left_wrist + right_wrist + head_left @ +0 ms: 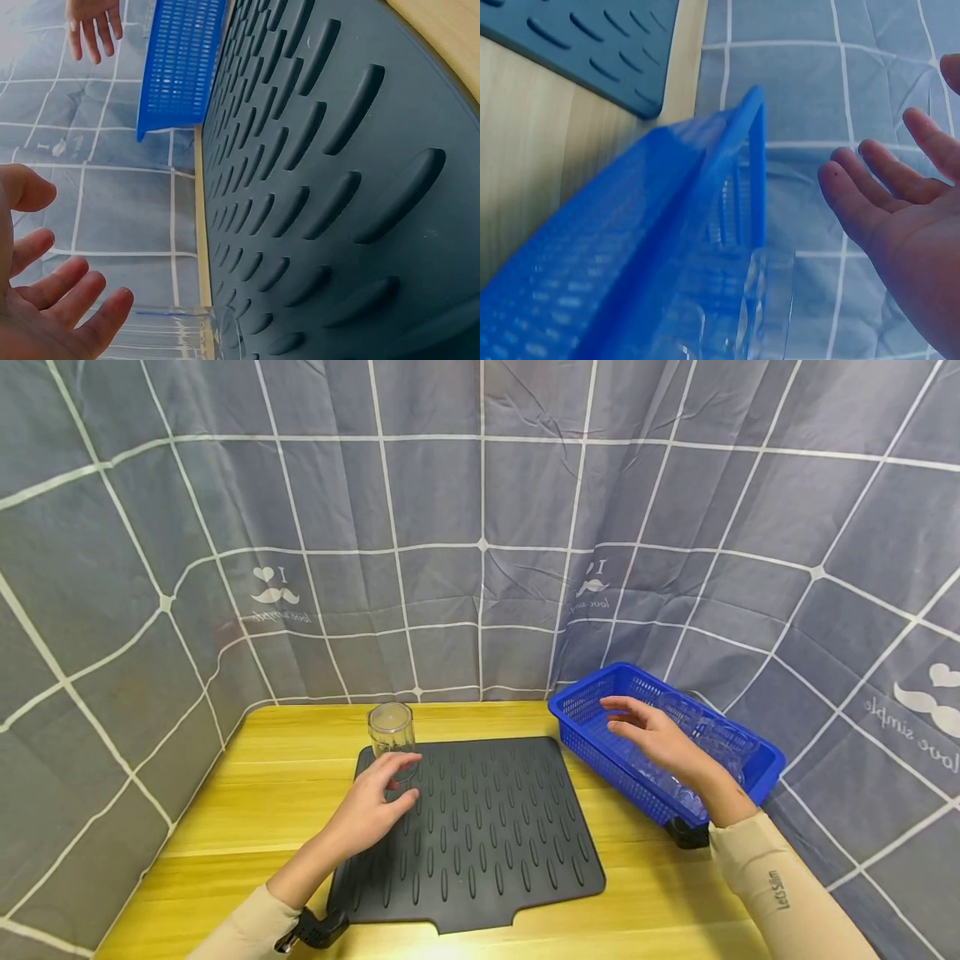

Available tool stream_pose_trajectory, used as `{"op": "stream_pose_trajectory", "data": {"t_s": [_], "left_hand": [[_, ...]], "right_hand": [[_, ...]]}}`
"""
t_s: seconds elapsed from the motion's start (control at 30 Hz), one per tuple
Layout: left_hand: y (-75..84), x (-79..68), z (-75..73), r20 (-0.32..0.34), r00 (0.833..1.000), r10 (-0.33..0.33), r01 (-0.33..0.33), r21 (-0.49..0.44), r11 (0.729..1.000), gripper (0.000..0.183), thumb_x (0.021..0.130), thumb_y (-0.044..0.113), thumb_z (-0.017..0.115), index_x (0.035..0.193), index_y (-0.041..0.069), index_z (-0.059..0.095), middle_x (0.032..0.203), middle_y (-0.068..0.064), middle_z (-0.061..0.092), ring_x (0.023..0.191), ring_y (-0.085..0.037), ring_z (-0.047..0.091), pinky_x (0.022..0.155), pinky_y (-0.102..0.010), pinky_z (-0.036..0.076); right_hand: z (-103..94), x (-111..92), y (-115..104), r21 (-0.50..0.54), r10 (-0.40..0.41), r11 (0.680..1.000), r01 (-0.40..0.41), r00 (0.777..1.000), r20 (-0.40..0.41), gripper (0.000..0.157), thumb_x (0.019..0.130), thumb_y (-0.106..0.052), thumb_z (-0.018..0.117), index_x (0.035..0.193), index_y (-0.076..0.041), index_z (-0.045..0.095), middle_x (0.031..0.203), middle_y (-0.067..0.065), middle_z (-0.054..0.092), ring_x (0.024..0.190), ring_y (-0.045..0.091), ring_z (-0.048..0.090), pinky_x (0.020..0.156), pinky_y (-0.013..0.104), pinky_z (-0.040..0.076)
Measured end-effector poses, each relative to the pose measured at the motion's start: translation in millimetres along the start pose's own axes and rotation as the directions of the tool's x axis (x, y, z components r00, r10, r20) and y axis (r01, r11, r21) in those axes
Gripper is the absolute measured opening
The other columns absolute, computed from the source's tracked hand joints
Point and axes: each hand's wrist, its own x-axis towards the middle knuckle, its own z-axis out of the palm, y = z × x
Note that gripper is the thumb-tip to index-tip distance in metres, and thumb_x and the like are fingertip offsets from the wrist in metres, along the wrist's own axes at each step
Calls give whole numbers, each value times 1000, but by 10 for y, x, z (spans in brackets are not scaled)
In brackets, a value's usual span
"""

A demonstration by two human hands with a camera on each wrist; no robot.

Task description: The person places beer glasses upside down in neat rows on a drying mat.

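A clear glass cup (392, 727) stands at the back left corner of a dark ribbed drying mat (480, 827). My left hand (369, 806) is just in front of the cup, thumb and fingers spread apart and holding nothing; in the head view its fingertips overlap the cup's lower part. The left wrist view shows the cup (161, 330) beyond the fingers. Over the blue plastic basket (615, 768) at the right, my right hand (656, 739) hovers with loosely bent fingers and nothing in its grasp. Several clear glasses (720, 739) lie inside that basket, partly hidden by the right hand and forearm.
The mat and basket rest on a yellow wood-grain table (285, 777). A grey curtain (480, 585) with white grid lines encloses the back and both sides, close behind the basket. Black wrist cameras (322, 929) are strapped under both wrists.
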Motion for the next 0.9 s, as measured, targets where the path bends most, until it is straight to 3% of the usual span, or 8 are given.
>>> {"op": "stream_pose_trajectory", "data": {"t_s": [0.3,0.5,0.6,0.73,0.9], "left_hand": [[-13,-20,7,26,1000,-1,1,4,1000,51,96,20,69,144,22,53,139,-4,57,121,-24,59,95,-49,53],[-18,-25,2,20,1000,5,-5,-2,1000,50,96,19,69,144,22,53,138,-1,57,124,-22,57,95,-47,53],[-15,-14,0,14,1000,8,-8,2,1000,50,95,19,69,143,21,54,138,-2,57,122,-21,58,94,-46,53],[-5,9,-6,9,1000,12,-12,-4,1000,50,95,18,69,143,21,54,139,-2,55,121,-22,57,94,-46,53],[-10,-5,-3,17,1000,-1,0,7,1000,51,95,18,69,143,22,54,138,-2,55,119,-22,57,93,-47,53]], "right_hand": [[-181,-31,73,-57,35,998,-37,999,-37,48,106,-26,53,149,-7,44,149,20,48,135,36,48,108,49,42],[-321,-28,139,-83,54,995,-58,997,-53,49,106,-27,52,149,-5,43,149,21,49,134,36,49,106,44,44],[-396,-19,188,-98,59,993,-65,996,-67,49,106,-27,52,149,-4,44,148,21,50,127,20,53,104,42,44],[-475,-18,271,-98,61,993,-71,993,-98,48,106,-24,52,148,-3,45,147,22,50,112,-5,52,100,29,45],[-512,-68,376,-73,72,994,-82,990,-123,51,106,-24,52,150,2,42,146,27,49,106,-14,51,94,15,42]]}}
